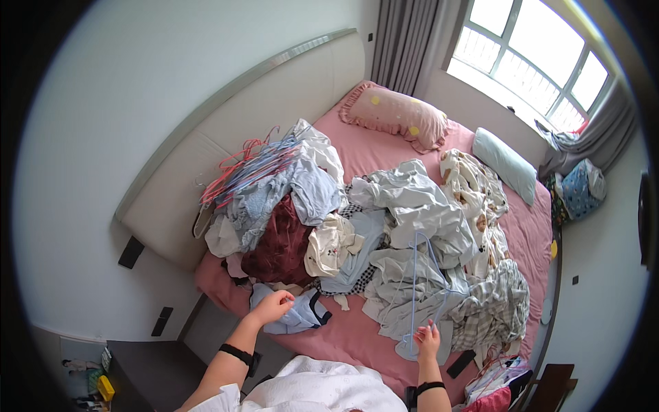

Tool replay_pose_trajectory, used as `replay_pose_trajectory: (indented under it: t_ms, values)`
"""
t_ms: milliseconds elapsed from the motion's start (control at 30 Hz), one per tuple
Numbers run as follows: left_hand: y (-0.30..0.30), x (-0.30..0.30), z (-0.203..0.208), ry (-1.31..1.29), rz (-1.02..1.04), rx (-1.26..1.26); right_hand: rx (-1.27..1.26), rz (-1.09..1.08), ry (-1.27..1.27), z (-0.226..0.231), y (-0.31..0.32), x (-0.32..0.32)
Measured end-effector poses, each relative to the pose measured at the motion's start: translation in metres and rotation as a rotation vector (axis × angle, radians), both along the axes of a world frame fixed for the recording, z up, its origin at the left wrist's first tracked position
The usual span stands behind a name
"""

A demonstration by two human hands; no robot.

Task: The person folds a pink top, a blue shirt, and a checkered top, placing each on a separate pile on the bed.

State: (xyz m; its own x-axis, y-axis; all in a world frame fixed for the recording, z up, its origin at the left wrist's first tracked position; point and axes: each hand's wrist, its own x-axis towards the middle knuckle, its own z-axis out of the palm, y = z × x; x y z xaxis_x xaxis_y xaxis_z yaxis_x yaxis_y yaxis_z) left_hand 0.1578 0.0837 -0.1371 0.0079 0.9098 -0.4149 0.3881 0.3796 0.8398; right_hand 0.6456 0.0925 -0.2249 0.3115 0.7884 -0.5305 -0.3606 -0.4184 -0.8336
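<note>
Clothes hanger (420, 288) of thin pale-blue wire rises from the right hand (427, 339), whose fingers are closed around its lower end at the near edge of the bed (357, 329); the triangular frame stands up over a rumpled grey-white garment (405, 288). The left hand (272, 306) pinches the edge of a light-blue garment with dark trim (296, 314), which lies flat on the pink sheet just in front of it.

Judging by how things lie, the sorting is at an early stage: one hanger is in hand with nothing on it, and almost everything else sits unsorted. A broad heap of clothes (357, 226) covers the middle of the bed, soft and creased: a dark-red piece, pale blues, a cream top, a black-and-white check, a plaid grey piece to the right. At the far left of the heap, against the padded headboard (206, 158), rests a bundle of red and blue hangers (247, 168).

Farther off lie a frilled pink pillow (395, 117) with yellow dots and a smooth pale-blue pillow (504, 163), under a bright window (535, 55) with grey curtains.
</note>
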Motion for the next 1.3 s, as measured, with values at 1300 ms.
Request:
replay_pose_trajectory:
  t_ms: [1300]
  values:
    - [0.103,-0.001,0.067,-0.365,0.09,0.388,-0.134,0.637,-0.157,0.144,0.05,-0.088]
